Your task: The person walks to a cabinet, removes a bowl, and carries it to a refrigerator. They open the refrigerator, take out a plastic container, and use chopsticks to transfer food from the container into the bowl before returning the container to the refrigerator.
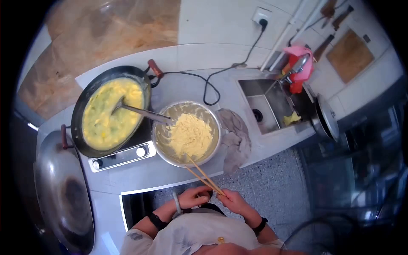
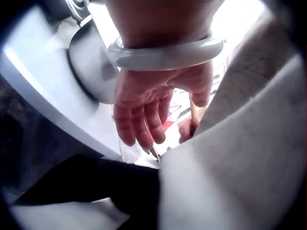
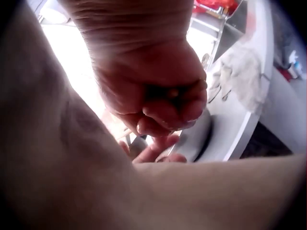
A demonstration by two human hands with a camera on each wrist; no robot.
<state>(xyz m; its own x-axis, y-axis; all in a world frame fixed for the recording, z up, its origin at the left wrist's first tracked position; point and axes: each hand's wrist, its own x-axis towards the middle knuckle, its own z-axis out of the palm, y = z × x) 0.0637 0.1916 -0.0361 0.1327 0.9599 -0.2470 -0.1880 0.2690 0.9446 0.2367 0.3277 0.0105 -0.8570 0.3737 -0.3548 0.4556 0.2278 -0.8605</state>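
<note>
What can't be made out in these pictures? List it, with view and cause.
Head view: the metal utensil's lower tip, sunk in the yellow soup.
Head view: the bowl's bottom, covered by dough.
Head view: the chopsticks' upper ends, covered by the right hand.
Left wrist view: much beyond the left hand, washed out by glare.
Right wrist view: a blue-and-white item, too small and blurred.

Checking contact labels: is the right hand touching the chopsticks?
Touching. The head view shows it: the right hand grips the chopsticks at their rear ends, fingers closed round them with no gap.
</note>
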